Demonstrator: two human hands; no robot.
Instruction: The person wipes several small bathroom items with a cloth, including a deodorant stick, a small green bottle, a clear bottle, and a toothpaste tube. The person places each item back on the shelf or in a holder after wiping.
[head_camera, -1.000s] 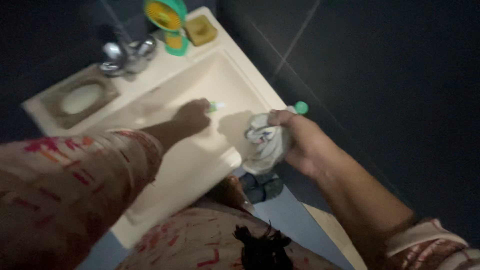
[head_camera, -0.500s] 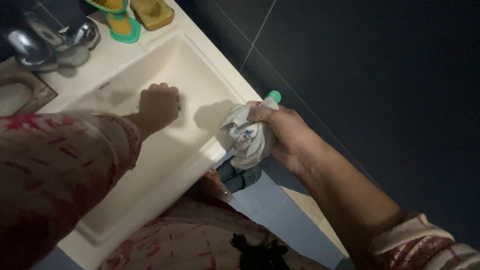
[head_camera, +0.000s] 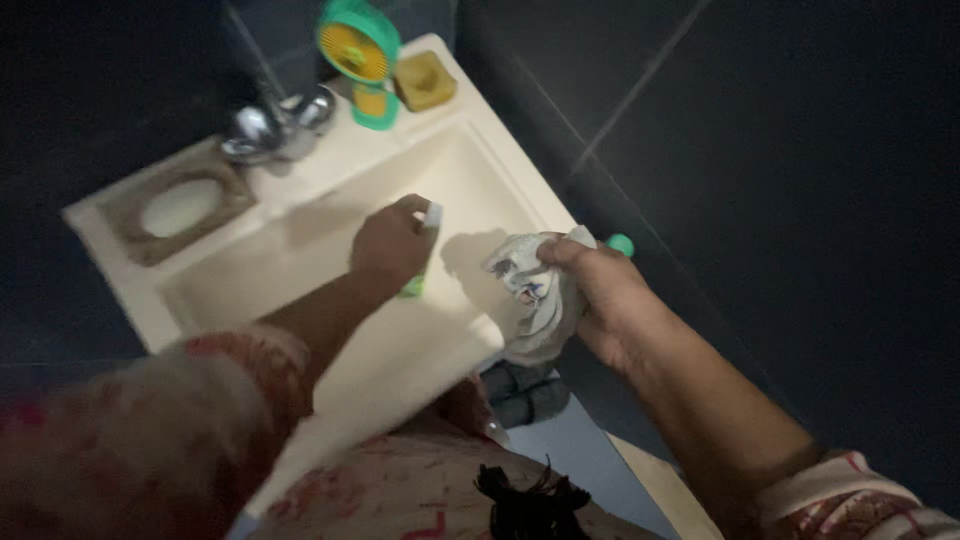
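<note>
My left hand (head_camera: 392, 243) inside cream sink (head_camera: 300, 270), closed around small green-and-white scrubber (head_camera: 424, 250), centre of view. My right hand (head_camera: 605, 300) at 3 o'clock of it, over sink's edge, gripping crumpled printed cloth (head_camera: 528, 290) plus green-capped item (head_camera: 620, 243). Green-yellow fan-shaped package (head_camera: 360, 55) and yellow block (head_camera: 425, 80) at 12 o'clock on rim. Chrome tap (head_camera: 275, 125) at 11 o'clock; soap dish (head_camera: 180, 208) at 9 o'clock.
</note>
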